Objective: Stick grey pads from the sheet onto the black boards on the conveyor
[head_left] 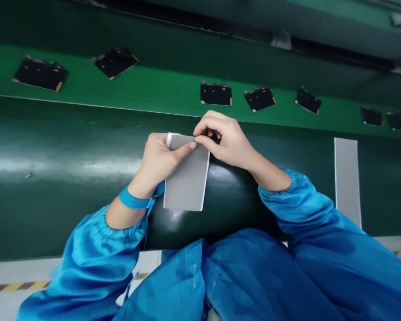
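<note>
A grey rectangular sheet with white edges is held up over the dark green table, tilted slightly. My left hand grips its upper left part, thumb across the front and the fingers hidden behind. At the sheet's top right corner, my right hand is closed in a pinch, thumb and forefinger touching that corner. Its other fingers are curled. A blue band circles my left wrist.
Several dark flat panels with orange corners, one of them straight ahead, lie on the bright green strip behind the table. Another long grey sheet lies at the right, beside my right sleeve.
</note>
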Action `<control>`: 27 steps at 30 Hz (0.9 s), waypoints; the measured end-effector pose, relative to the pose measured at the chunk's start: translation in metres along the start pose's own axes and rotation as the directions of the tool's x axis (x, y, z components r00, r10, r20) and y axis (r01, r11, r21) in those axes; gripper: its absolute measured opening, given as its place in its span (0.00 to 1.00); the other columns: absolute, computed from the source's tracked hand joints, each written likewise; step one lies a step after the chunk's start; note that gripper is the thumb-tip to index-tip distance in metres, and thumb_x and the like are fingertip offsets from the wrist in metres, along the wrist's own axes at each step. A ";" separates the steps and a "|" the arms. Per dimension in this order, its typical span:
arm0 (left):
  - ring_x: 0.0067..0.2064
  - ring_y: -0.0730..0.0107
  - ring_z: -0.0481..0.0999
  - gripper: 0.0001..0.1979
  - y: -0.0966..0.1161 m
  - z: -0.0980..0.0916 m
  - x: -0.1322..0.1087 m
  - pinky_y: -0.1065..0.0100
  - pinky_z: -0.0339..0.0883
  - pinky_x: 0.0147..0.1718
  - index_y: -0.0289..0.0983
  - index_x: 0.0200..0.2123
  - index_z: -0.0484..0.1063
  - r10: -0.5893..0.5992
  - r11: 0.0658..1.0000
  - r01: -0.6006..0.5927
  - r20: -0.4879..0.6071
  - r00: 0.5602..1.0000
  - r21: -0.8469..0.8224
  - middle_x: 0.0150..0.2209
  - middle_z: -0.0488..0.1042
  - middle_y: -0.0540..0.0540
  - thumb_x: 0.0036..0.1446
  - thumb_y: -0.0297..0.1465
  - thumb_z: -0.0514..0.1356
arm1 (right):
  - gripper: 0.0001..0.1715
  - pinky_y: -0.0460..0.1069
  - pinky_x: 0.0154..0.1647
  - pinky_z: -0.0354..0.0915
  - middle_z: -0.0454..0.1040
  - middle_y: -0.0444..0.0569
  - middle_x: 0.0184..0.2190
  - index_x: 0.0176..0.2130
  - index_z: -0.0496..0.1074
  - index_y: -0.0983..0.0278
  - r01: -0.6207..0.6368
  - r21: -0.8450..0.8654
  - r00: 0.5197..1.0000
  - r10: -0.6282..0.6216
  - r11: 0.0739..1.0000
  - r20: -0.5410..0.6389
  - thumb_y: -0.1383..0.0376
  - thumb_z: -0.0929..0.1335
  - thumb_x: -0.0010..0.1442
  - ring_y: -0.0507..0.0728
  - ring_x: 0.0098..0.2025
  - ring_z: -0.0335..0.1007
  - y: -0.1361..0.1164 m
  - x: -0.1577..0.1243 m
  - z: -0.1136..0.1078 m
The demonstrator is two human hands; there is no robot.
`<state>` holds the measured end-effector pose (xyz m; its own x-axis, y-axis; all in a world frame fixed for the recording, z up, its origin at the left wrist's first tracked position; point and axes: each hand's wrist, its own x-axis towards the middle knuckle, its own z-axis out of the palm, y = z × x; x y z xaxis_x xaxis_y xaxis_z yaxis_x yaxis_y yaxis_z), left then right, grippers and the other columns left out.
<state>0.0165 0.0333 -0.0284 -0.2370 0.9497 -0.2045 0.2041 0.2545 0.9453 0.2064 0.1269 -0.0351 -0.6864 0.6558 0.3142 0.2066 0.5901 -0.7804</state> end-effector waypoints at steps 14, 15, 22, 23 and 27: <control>0.24 0.75 0.59 0.23 0.001 0.004 0.000 0.70 0.53 0.22 0.37 0.19 0.67 0.064 0.998 -0.064 0.057 0.996 -0.005 0.21 0.63 0.52 0.51 0.41 0.74 | 0.06 0.52 0.34 0.66 0.70 0.48 0.36 0.37 0.68 0.60 -0.042 -0.022 0.994 0.039 0.999 -0.101 0.65 0.69 0.68 0.54 0.31 0.61 -0.010 -0.008 0.013; 0.24 0.75 0.59 0.24 0.001 0.004 0.000 0.71 0.53 0.22 0.37 0.19 0.66 0.064 0.998 -0.063 0.058 0.996 -0.010 0.21 0.63 0.52 0.51 0.42 0.74 | 0.05 0.51 0.33 0.66 0.71 0.47 0.36 0.38 0.69 0.60 -0.064 0.000 0.993 0.063 0.998 -0.096 0.65 0.70 0.68 0.54 0.30 0.60 -0.009 -0.007 0.014; 0.25 0.75 0.58 0.25 0.001 0.006 0.000 0.71 0.51 0.22 0.37 0.19 0.67 0.053 0.999 -0.052 0.094 0.994 -0.008 0.21 0.63 0.51 0.50 0.45 0.75 | 0.09 0.49 0.31 0.63 0.74 0.45 0.38 0.46 0.71 0.60 -0.068 0.049 0.996 0.071 0.996 -0.059 0.69 0.69 0.65 0.50 0.28 0.57 -0.006 -0.006 0.016; 0.25 0.75 0.58 0.25 0.001 0.006 0.000 0.71 0.51 0.22 0.37 0.19 0.67 0.050 0.999 -0.050 0.097 0.994 -0.006 0.21 0.63 0.51 0.50 0.45 0.75 | 0.10 0.49 0.32 0.63 0.75 0.45 0.38 0.47 0.70 0.60 -0.048 0.036 0.997 0.050 0.998 -0.061 0.70 0.68 0.65 0.51 0.28 0.58 -0.006 -0.007 0.017; 0.25 0.75 0.58 0.22 0.000 0.007 0.001 0.71 0.52 0.22 0.37 0.19 0.67 0.054 0.998 -0.053 0.101 0.993 -0.020 0.21 0.64 0.51 0.50 0.42 0.73 | 0.11 0.50 0.35 0.67 0.75 0.46 0.38 0.49 0.70 0.59 0.012 -0.017 0.998 -0.013 1.000 -0.067 0.70 0.67 0.67 0.52 0.30 0.61 -0.011 -0.012 0.017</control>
<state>0.0228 0.0359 -0.0301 -0.1284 0.9757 -0.1774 0.1976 0.2004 0.9596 0.2009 0.1046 -0.0393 -0.6405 0.6781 0.3604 0.2101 0.6061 -0.7671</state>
